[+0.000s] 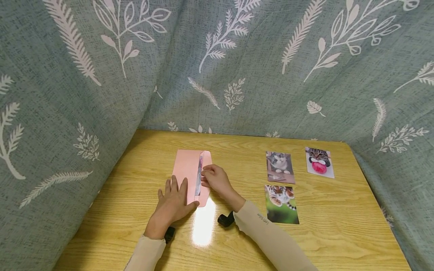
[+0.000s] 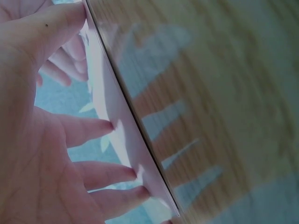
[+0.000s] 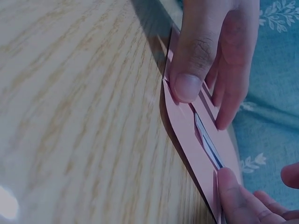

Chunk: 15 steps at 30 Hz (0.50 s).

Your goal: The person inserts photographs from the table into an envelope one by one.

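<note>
A pink envelope [image 1: 185, 165] lies with its flap side to the right, the edge of a picture card [image 1: 199, 180] showing in its slot. My left hand [image 1: 173, 201] rests spread on the envelope's lower part, its thumb near the bottom end of the slot. In the right wrist view that thumb [image 3: 188, 86] presses on the pink paper beside the card's pale edge [image 3: 205, 140]. My right hand [image 1: 217, 181] has loosely bent fingers at the slot. One of its fingertips [image 3: 228, 179] touches the card's end there, while another digit stands apart.
To the right lie a grey-and-white cat card [image 1: 280, 167], a tiger cub card [image 1: 282, 205] and a card of a tabby with a pink ball [image 1: 320, 162]. The wooden table [image 1: 237, 150] is bounded by a patterned blue-green curtain [image 1: 251, 94] behind and at the sides.
</note>
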### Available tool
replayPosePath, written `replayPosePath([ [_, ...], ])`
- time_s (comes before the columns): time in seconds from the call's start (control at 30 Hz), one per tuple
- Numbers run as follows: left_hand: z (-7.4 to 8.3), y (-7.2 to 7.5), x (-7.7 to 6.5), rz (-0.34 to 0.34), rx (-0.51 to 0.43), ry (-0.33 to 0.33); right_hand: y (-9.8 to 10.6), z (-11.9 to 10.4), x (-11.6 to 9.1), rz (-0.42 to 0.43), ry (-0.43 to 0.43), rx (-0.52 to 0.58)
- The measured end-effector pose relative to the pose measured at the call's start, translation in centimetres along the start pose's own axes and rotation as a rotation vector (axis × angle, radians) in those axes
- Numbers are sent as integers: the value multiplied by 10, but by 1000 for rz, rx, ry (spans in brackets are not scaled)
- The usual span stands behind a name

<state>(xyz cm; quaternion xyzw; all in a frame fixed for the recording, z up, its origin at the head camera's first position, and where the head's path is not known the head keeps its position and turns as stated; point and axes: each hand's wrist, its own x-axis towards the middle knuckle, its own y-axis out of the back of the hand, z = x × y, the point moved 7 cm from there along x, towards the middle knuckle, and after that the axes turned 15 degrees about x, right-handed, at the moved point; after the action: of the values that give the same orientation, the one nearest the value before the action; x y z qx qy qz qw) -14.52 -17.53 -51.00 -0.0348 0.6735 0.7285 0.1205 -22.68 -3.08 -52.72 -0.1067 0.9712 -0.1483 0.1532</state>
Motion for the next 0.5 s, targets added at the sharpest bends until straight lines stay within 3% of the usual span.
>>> replayPosePath([
  [0.5,0,1,2,8,2,2,-5,-2,-6,-1,9,2],
])
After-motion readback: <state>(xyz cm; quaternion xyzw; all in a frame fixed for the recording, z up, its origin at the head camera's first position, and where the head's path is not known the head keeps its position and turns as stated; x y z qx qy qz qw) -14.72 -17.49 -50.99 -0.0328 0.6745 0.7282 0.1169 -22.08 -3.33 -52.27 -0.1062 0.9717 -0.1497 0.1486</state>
